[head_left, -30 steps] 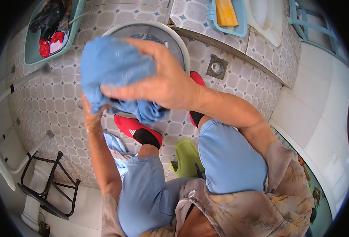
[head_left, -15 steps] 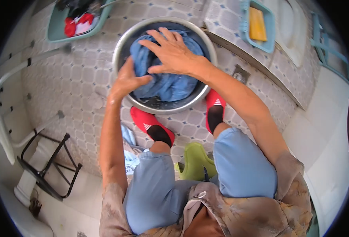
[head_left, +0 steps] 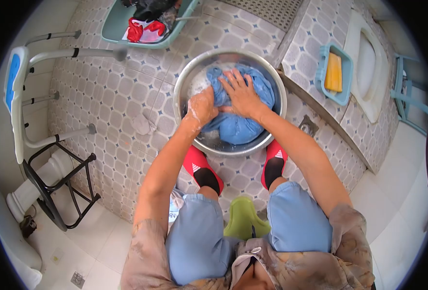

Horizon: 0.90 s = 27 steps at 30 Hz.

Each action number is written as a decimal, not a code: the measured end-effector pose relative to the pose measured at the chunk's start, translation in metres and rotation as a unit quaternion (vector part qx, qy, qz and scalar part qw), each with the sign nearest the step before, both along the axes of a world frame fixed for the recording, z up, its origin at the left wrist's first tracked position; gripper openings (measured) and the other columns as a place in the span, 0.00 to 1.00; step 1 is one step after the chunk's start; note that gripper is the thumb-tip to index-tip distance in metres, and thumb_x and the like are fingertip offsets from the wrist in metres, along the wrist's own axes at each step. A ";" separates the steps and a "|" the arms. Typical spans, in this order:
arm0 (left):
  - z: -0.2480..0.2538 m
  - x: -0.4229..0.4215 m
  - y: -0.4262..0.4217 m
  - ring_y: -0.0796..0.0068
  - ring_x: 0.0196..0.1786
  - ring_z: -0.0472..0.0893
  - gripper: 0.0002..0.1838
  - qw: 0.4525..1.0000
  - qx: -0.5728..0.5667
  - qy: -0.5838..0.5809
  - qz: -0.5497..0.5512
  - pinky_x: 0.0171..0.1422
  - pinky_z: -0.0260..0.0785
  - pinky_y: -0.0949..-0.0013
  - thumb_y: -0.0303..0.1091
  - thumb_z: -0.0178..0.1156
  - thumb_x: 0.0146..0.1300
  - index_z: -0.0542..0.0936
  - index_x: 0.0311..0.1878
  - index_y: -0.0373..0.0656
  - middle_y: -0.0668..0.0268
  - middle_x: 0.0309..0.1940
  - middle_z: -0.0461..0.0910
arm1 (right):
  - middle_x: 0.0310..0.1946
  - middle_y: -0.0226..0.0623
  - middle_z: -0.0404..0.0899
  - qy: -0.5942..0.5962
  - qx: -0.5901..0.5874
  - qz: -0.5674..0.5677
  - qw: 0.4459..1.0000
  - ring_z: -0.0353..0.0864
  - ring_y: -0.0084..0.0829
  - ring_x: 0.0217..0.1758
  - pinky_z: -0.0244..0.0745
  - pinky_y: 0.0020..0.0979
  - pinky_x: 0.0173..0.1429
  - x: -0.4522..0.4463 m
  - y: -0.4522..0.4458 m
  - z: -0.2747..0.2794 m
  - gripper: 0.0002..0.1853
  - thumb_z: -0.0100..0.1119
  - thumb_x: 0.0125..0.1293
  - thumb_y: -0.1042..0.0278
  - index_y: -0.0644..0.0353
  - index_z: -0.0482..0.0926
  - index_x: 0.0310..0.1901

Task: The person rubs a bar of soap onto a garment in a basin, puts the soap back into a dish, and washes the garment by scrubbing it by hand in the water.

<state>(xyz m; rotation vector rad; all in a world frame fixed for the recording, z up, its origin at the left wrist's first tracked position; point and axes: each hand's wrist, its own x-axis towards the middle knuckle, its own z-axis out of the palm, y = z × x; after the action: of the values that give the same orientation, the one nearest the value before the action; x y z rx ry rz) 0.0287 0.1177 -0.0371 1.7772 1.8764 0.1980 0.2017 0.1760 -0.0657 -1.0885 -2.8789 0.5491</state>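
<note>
A round metal basin (head_left: 280, 94) stands on the tiled floor beyond my feet, with foamy water at its left side. Wet blue cloth (head_left: 240, 129) lies bunched inside it. My right hand (head_left: 243, 96) presses flat on the cloth with its fingers spread. At the cloth's left edge my left hand (head_left: 202, 105) is closed, its fingers curled downward against the fabric and partly hidden; whatever it grips is hard to make out.
A teal tub (head_left: 170, 41) of dark and red clothes stands beyond the basin. Yellow bars lie in a blue basket (head_left: 348, 72) beside a squat toilet (head_left: 367, 60). Left are a black folding frame (head_left: 73, 181) and a metal-legged chair (head_left: 18, 96). A green stool (head_left: 240, 217) is beneath me.
The blue cloth, lifted in both hands a second ago, is down in the basin. My left hand has gone from open to closed, and foam now shows. The view has shifted.
</note>
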 end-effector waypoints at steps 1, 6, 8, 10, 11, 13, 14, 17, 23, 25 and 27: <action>0.004 -0.003 0.002 0.43 0.43 0.82 0.23 0.999 -0.049 -0.004 -0.002 0.50 0.74 0.50 0.31 0.69 0.45 0.74 0.45 0.34 0.43 0.36 0.81 | 0.75 0.42 0.49 -0.001 -0.015 0.005 1.000 0.41 0.47 0.79 0.42 0.58 0.74 0.000 0.000 0.002 0.54 0.64 0.52 0.34 0.52 0.52 0.74; 0.060 -0.012 0.013 0.46 0.39 0.83 0.21 0.998 -0.058 -0.034 -0.015 0.46 0.75 0.53 0.30 0.63 0.44 0.77 0.44 0.32 0.42 0.31 0.81 | 0.74 0.43 0.51 0.182 -0.143 -0.039 0.972 0.45 0.51 0.78 0.43 0.55 0.75 0.009 0.014 0.028 0.64 0.77 0.37 0.41 0.50 0.49 0.75; 0.082 -0.021 0.021 0.59 0.37 0.84 0.24 0.977 -0.044 -0.210 -0.012 0.47 0.74 0.63 0.30 0.61 0.42 0.79 0.48 0.32 0.50 0.32 0.83 | 0.74 0.42 0.51 0.192 -0.155 -0.006 0.969 0.45 0.51 0.77 0.43 0.56 0.75 0.007 0.026 0.052 0.64 0.78 0.37 0.42 0.50 0.50 0.74; 0.091 -0.025 0.022 0.62 0.37 0.83 0.24 0.938 -0.040 -0.343 0.040 0.47 0.74 0.64 0.30 0.61 0.43 0.79 0.48 0.34 0.55 0.34 0.84 | 0.69 0.43 0.62 0.248 -0.122 0.038 0.960 0.56 0.50 0.74 0.50 0.51 0.74 0.008 0.030 0.057 0.53 0.79 0.38 0.51 0.54 0.63 0.68; 0.092 -0.027 0.022 0.65 0.38 0.83 0.24 0.879 -0.034 -0.467 0.089 0.47 0.73 0.65 0.29 0.61 0.43 0.79 0.49 0.35 0.60 0.36 0.84 | 0.69 0.43 0.62 0.247 -0.122 0.037 0.961 0.56 0.50 0.74 0.50 0.51 0.74 0.010 0.035 0.053 0.53 0.79 0.38 0.51 0.54 0.63 0.68; 0.086 -0.034 0.016 0.73 0.42 0.80 0.29 0.838 -0.064 -0.531 0.105 0.51 0.71 0.69 0.31 0.65 0.43 0.78 0.54 0.36 0.66 0.41 0.82 | 0.55 0.45 0.77 0.253 -0.236 0.006 0.938 0.73 0.48 0.62 0.65 0.41 0.67 0.009 0.047 0.058 0.36 0.76 0.42 0.58 0.59 0.75 0.55; 0.083 -0.034 0.009 0.72 0.43 0.80 0.30 0.818 -0.076 -0.559 0.110 0.53 0.71 0.67 0.33 0.68 0.43 0.78 0.54 0.36 0.65 0.43 0.82 | 0.40 0.40 0.83 0.265 -0.314 -0.038 0.911 0.82 0.39 0.49 0.74 0.31 0.55 0.015 0.048 0.062 0.24 0.71 0.45 0.67 0.63 0.79 0.47; 0.054 -0.033 -0.004 0.69 0.45 0.81 0.37 0.899 -0.063 -0.430 0.065 0.55 0.71 0.64 0.42 0.75 0.40 0.77 0.55 0.35 0.60 0.42 0.83 | 0.37 0.36 0.83 0.272 -0.409 -0.119 0.863 0.83 0.31 0.45 0.74 0.28 0.50 0.027 0.059 0.059 0.22 0.69 0.47 0.71 0.62 0.79 0.46; 0.023 -0.024 -0.012 0.69 0.44 0.82 0.26 0.932 -0.023 -0.309 0.188 0.55 0.72 0.65 0.37 0.70 0.48 0.79 0.51 0.36 0.61 0.38 0.83 | 0.62 0.43 0.72 0.383 -0.490 -0.197 0.757 0.67 0.28 0.69 0.61 0.26 0.69 0.030 0.057 0.063 0.29 0.51 0.52 0.85 0.60 0.76 0.59; 0.041 -0.018 -0.004 0.67 0.44 0.82 0.21 0.902 -0.010 -0.368 0.225 0.56 0.73 0.65 0.30 0.63 0.51 0.79 0.50 0.38 0.61 0.39 0.82 | 0.63 0.42 0.72 0.361 -0.323 -0.096 0.870 0.68 0.33 0.68 0.61 0.29 0.70 0.023 0.050 0.063 0.34 0.50 0.49 0.87 0.54 0.75 0.62; 0.054 -0.006 0.008 0.64 0.47 0.82 0.20 0.605 0.103 -0.663 0.429 0.57 0.74 0.64 0.23 0.57 0.50 0.80 0.50 0.41 0.53 0.44 0.82 | 0.60 0.42 0.73 0.354 -0.273 -0.087 0.890 0.72 0.40 0.65 0.64 0.33 0.70 0.012 0.035 0.073 0.36 0.50 0.47 0.86 0.48 0.77 0.61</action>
<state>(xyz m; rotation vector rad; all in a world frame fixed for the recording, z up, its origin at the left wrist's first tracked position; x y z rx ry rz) 0.0226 0.1260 0.0171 0.1901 1.2348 1.6022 0.2138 0.2112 0.0072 -0.8956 -2.0082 1.4425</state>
